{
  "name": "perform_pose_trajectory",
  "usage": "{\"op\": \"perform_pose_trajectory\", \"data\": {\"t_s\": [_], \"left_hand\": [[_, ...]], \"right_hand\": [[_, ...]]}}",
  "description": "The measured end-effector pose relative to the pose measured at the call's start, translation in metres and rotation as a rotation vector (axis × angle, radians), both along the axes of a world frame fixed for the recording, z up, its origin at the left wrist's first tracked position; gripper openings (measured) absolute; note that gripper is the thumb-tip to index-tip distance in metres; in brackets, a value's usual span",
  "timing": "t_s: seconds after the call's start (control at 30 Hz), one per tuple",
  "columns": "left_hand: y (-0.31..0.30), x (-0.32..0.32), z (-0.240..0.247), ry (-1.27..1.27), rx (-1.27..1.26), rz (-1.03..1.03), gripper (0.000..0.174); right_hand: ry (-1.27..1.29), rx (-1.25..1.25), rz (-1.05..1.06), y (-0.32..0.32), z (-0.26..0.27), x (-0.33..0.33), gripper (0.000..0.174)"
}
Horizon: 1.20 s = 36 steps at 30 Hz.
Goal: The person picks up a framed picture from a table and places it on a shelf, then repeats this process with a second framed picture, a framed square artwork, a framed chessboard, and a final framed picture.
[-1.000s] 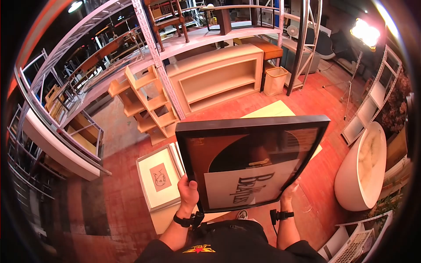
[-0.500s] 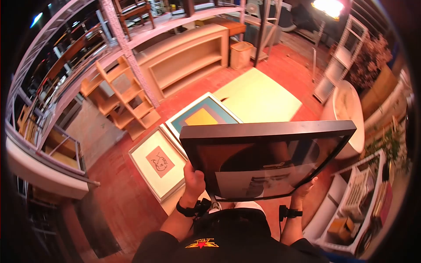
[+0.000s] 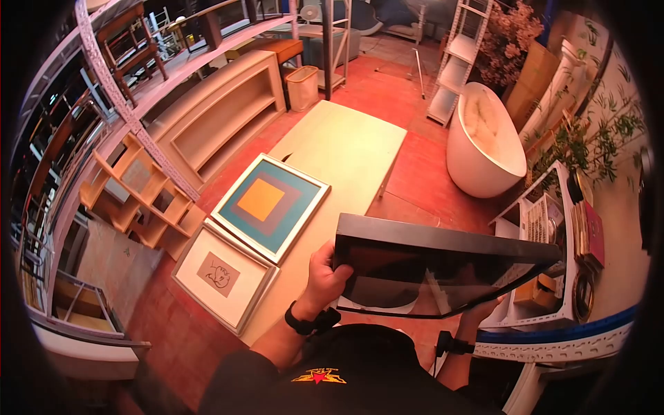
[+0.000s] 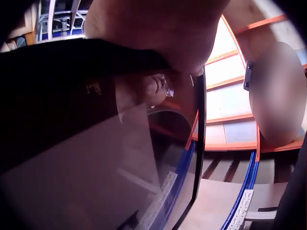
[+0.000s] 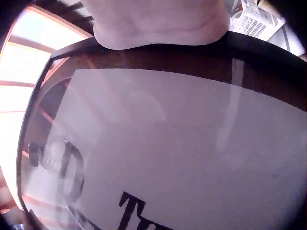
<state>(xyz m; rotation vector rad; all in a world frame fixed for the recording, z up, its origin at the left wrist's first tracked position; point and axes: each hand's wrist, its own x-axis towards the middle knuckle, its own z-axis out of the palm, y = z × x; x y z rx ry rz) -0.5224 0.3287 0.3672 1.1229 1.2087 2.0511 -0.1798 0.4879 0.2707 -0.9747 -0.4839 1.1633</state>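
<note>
Both hands hold a black picture frame (image 3: 443, 238) in front of the body, tilted so its glass faces back toward me. My left hand (image 3: 324, 280) grips its left side, with the thumb against the edge. At the lower right edge is my right hand (image 3: 482, 311), partly covered by the frame. Reflections cross the glass; a white sheet (image 5: 192, 129) with black lettering shows behind it in the right wrist view. Left of the hands lie a framed print of coloured squares (image 3: 290, 232) and a silver-framed line drawing (image 3: 242, 294), side by side.
The prints lie on a pale board (image 3: 353, 152) over the red floor. Beyond are a wooden shelf unit (image 3: 142, 187), a long low cabinet (image 3: 221, 131), and a bin (image 3: 302, 90). To the right stand a white bathtub (image 3: 477, 152) and a white rack (image 3: 570, 277) holding boxes.
The view has turned right, and the black frame has swung rightward in both hands, its glass now seen at a flatter angle. The print of coloured squares has come fully into view.
</note>
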Motion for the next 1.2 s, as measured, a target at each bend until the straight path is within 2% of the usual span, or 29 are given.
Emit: {"op": "perform_pose_trajectory", "data": {"t_s": [0.13, 0.3, 0.33, 0.37, 0.43, 0.47, 0.53, 0.6, 0.63, 0.7, 0.83, 0.9, 0.93, 1.0, 1.03, 1.1, 1.13, 1.2], "left_hand": [[0.015, 0.024, 0.008, -0.05, -0.016, -0.103, 0.063], [0.016, 0.048, 0.002, -0.119, -0.034, -0.237, 0.057], [0.016, 0.054, -0.001, -0.171, 0.011, -0.299, 0.047], [0.016, 0.062, 0.004, -0.17, 0.011, -0.299, 0.047], [0.012, 0.077, 0.025, -0.114, -0.028, -0.266, 0.037], [0.009, 0.079, 0.031, -0.147, -0.053, -0.321, 0.034], [0.001, 0.081, 0.028, -0.123, -0.077, -0.369, 0.036], [-0.005, 0.087, 0.028, -0.096, -0.098, -0.413, 0.038], [-0.007, 0.09, 0.029, -0.067, -0.114, -0.406, 0.04], [-0.011, 0.101, 0.04, -0.033, -0.133, -0.387, 0.042], [-0.022, 0.125, 0.056, -0.051, -0.246, -0.287, 0.043], [-0.028, 0.131, 0.056, -0.055, -0.269, -0.269, 0.043], [-0.032, 0.134, 0.051, -0.024, -0.269, -0.26, 0.041], [-0.04, 0.138, 0.045, 0.008, -0.28, -0.253, 0.038], [-0.044, 0.141, 0.044, -0.008, -0.28, -0.253, 0.035], [-0.052, 0.144, 0.044, -0.025, -0.283, -0.264, 0.031], [-0.055, 0.144, 0.047, -0.006, -0.286, -0.263, 0.029], [-0.06, 0.143, 0.048, 0.015, -0.283, -0.281, 0.027]], "right_hand": [[0.01, 0.046, -0.018, -0.013, -0.007, 0.041, 0.062], [-0.193, 0.117, -0.111, -0.009, -0.035, 0.094, 0.053], [-0.194, 0.116, -0.112, -0.008, -0.039, 0.104, 0.053], [-0.16, 0.097, -0.097, -0.008, -0.04, 0.109, 0.053], [-0.122, 0.074, -0.079, -0.009, -0.042, 0.116, 0.053], [-0.141, 0.055, -0.065, -0.008, -0.042, 0.115, 0.054], [-0.152, 0.031, -0.043, -0.009, -0.045, 0.116, 0.055], [0.029, -0.018, 0.023, -0.009, -0.049, 0.116, 0.058], [0.035, -0.02, 0.032, -0.009, -0.054, 0.117, 0.058], [-0.039, -0.092, -0.036, -0.006, -0.07, 0.119, 0.057], [-0.159, -0.104, -0.015, 0.0, -0.114, 0.137, 0.057], [-0.54, -0.131, 0.033, 0.005, -0.137, 0.15, 0.057], [-0.535, -0.137, 0.041, 0.009, -0.149, 0.154, 0.057], [-0.127, 0.133, 0.04, 0.006, -0.155, 0.156, 0.051], [-0.126, 0.124, 0.039, 0.0, -0.158, 0.158, 0.051], [-0.146, 0.078, 0.022, -0.018, -0.119, 0.143, 0.049], [-0.148, 0.076, 0.011, -0.022, -0.12, 0.146, 0.049], [-0.012, 0.021, 0.037, -0.031, -0.117, 0.149, 0.051]]}}
